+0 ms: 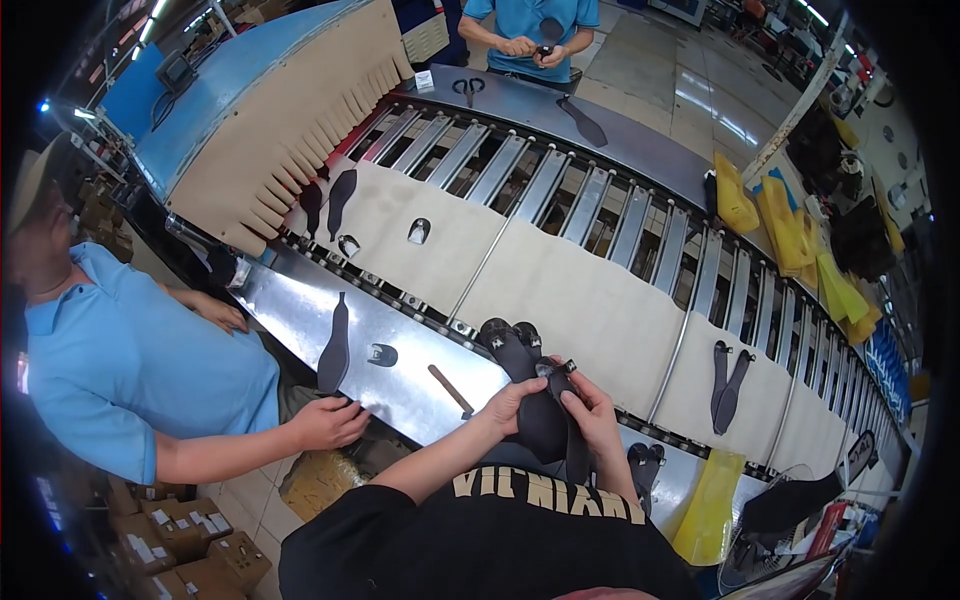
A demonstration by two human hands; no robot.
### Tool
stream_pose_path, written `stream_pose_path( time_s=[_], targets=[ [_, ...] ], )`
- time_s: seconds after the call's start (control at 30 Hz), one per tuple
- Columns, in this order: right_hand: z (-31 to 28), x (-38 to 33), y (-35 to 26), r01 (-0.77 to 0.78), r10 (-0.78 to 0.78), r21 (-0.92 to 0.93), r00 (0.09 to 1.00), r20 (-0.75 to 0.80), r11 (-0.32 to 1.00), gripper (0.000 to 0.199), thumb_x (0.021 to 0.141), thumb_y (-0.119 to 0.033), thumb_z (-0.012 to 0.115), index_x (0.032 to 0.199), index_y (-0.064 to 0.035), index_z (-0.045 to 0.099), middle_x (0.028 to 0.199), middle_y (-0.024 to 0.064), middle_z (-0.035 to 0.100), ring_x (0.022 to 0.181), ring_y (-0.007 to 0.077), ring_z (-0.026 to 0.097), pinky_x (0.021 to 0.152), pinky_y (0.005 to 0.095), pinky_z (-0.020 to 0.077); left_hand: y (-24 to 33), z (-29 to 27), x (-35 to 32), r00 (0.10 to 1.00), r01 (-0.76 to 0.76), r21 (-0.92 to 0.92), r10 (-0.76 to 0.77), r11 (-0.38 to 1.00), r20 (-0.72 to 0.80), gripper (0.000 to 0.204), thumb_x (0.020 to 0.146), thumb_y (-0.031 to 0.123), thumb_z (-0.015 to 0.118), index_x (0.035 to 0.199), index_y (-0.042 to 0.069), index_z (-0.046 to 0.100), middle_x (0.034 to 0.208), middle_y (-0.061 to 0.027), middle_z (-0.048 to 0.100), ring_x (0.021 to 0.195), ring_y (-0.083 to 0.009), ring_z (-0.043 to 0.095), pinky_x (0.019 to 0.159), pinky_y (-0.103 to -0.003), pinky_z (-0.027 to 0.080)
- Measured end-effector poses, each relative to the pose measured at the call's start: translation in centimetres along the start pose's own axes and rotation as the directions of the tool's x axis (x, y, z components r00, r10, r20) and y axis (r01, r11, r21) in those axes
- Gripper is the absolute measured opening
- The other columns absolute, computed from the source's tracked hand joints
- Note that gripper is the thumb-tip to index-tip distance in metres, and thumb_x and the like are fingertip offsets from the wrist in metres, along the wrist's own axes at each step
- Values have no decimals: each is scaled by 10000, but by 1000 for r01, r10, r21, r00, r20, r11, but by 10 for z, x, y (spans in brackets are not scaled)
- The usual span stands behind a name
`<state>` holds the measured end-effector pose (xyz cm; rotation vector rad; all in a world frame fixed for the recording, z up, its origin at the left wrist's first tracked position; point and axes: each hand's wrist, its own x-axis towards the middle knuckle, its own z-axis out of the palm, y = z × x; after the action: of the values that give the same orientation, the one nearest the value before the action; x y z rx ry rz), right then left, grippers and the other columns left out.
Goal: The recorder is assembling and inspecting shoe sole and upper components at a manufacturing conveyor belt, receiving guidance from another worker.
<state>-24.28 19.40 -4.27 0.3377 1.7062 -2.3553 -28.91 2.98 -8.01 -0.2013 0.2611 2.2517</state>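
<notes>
In front of my chest, my left hand (507, 408) grips the side of a dark shoe sole (543, 428), thumb on top near its narrow end. My right hand (597, 412) closes on the other side, where a second dark, narrow piece (577, 450) hangs down. A small shiny dark part (569, 367) shows at the fingertips; its kind I cannot make out. Just beyond my hands, a pair of dark soles with rounded shiny ends (508, 342) rests at the conveyor's near edge. A brown-handled tool (449, 389) lies on the metal bench, left of my left hand.
A slatted conveyor (500, 168) with beige cloth (570, 290) crosses ahead, carrying another dark pair (728, 390). A loose sole (336, 350) and heel piece (381, 355) lie on the bench (415, 410). Co-workers stand left (160, 350) and opposite (530, 30). Yellow sheet (710, 508) hangs right.
</notes>
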Motion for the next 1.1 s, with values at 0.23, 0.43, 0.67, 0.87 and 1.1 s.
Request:
stream_pose_path(
  time_s=[0.23, 0.43, 0.67, 0.87, 1.1],
  targets=[
    [2, -1, 8, 25, -25, -40, 1000, -15, 999, 466, 921, -54, 597, 1359, 35, 465, 1230, 103, 600, 1107, 142, 569, 947, 267, 444, 1, -9, -1, 999, -28, 44, 30, 999, -39, 462, 869, 151, 658, 1298, 128, 487, 1228, -110, 581, 1131, -271, 585, 991, -415, 471],
    [60, 16, -51, 432, -627, -864, 756, 190, 259, 461, 816, -94, 645, 1273, -97, 586, 945, 123, 593, 876, 266, 562, 889, 394, 407, 38, -25, -2, 953, -298, -67, 300, 952, 38, 424, 904, 204, 637, 1292, 99, 503, 1222, -90, 603, 1097, -288, 602, 963, -447, 489],
    [131, 36, -63, 537, -431, -843, 769, 472, 34, 480, 746, -36, 596, 1221, -100, 611, 761, 58, 615, 725, 228, 544, 757, 370, 359, 87, -26, -22, 900, -435, -48, 432, 899, -54, 496, 836, 247, 736, 1258, 111, 513, 1163, -104, 602, 1082, -276, 594, 926, -421, 518],
    [156, 45, -45, 522, -389, -852, 777, 495, -40, 498, 742, -23, 570, 1237, -74, 587, 765, 74, 635, 733, 234, 572, 750, 383, 353, 94, -31, -38, 869, -495, -73, 493, 866, -45, 492, 827, 210, 749, 1242, 111, 503, 1092, -91, 604, 1043, -272, 596, 925, -408, 518],
    [159, 54, -34, 505, -363, -863, 800, 477, -21, 488, 738, -29, 564, 1225, -58, 580, 786, 116, 651, 712, 260, 581, 745, 392, 355, 92, -39, -31, 853, -520, -104, 520, 848, -33, 447, 843, 232, 735, 1206, 101, 510, 1054, -85, 615, 1023, -258, 600, 924, -405, 513]
  ],
)
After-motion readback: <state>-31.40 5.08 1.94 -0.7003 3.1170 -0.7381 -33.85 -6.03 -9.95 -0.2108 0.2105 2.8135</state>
